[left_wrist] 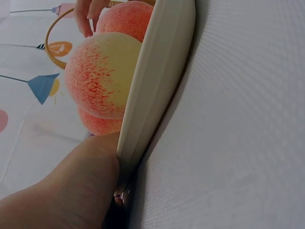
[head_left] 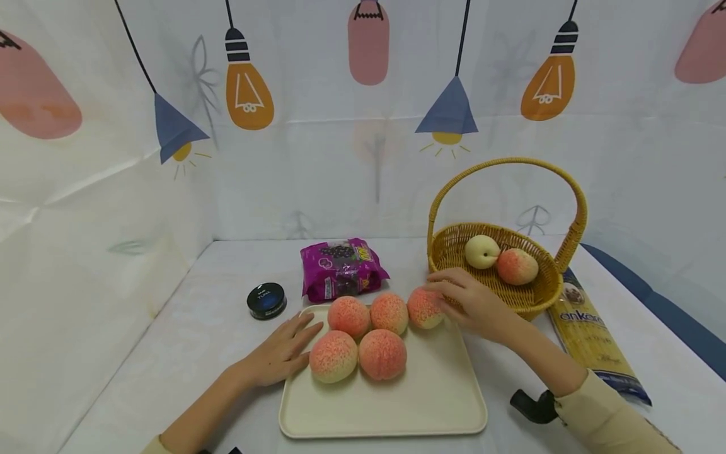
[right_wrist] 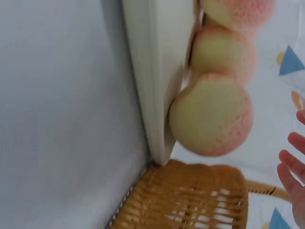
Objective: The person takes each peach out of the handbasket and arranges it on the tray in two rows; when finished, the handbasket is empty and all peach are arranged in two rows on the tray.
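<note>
Several pink and cream peaches (head_left: 382,355) are grouped on the left and back of a cream tray (head_left: 437,397). My left hand (head_left: 276,354) rests at the tray's left edge, fingers spread, close beside the front-left peach (left_wrist: 102,76). Over the back right corner is my right hand (head_left: 473,306), its fingers extended near the back-right peach (right_wrist: 212,117). The right wrist view shows a gap between those fingers (right_wrist: 290,167) and that peach. A wicker basket (head_left: 439,252) behind the right hand holds a pale peach (head_left: 481,251) and a pinker peach (head_left: 517,267).
Behind the tray lies a purple packet (head_left: 343,271). A dark round tuna tin (head_left: 266,301) stands to its left. On the right, a yellow pasta packet (head_left: 595,340) lies partly behind the basket. The basket's tall handle (head_left: 510,161) arches upward.
</note>
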The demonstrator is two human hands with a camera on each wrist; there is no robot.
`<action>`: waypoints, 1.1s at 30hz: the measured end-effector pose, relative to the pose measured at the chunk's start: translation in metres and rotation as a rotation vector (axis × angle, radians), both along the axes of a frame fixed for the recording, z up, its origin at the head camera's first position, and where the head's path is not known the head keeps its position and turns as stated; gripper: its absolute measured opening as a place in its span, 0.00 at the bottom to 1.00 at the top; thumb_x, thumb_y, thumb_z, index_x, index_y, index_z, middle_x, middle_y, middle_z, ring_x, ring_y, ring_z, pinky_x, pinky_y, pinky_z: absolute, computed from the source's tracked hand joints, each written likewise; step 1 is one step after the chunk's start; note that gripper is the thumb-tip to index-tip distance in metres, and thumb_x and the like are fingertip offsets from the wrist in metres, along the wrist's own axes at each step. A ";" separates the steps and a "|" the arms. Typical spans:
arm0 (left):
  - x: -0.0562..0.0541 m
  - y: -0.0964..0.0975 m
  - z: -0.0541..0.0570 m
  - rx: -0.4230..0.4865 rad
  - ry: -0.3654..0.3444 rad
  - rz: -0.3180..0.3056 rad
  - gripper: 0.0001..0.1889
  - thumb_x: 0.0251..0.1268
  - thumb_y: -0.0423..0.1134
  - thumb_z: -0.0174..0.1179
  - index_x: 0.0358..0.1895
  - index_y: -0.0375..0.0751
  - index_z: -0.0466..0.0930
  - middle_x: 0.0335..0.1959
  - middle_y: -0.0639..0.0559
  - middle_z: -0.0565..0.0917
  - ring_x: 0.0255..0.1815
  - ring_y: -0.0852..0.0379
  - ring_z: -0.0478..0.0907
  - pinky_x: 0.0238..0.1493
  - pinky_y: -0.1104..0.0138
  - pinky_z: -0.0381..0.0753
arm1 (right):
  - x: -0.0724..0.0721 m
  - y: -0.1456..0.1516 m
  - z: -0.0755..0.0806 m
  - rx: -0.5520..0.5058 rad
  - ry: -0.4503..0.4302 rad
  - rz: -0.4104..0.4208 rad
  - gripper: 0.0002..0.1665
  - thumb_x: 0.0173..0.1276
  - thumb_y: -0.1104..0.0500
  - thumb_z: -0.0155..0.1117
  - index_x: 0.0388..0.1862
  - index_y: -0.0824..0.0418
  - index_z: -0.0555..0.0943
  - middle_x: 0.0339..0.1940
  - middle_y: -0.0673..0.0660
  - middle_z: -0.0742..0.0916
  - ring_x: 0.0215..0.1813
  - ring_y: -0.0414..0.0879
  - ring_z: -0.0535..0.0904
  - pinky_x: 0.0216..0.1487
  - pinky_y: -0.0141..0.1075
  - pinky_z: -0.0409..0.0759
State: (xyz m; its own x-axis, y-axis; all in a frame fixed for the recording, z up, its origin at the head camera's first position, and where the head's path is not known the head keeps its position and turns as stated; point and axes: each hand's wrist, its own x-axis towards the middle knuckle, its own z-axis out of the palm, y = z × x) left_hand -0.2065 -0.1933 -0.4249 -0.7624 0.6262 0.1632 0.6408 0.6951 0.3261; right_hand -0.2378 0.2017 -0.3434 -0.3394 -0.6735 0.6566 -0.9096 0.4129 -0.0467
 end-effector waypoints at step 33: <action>0.002 0.001 0.001 0.011 -0.007 0.011 0.28 0.67 0.47 0.46 0.69 0.40 0.58 0.68 0.35 0.56 0.68 0.34 0.48 0.62 0.41 0.51 | -0.067 0.111 -0.017 0.274 0.067 -0.470 0.08 0.47 0.72 0.66 0.28 0.65 0.80 0.30 0.61 0.80 0.37 0.58 0.75 0.38 0.50 0.73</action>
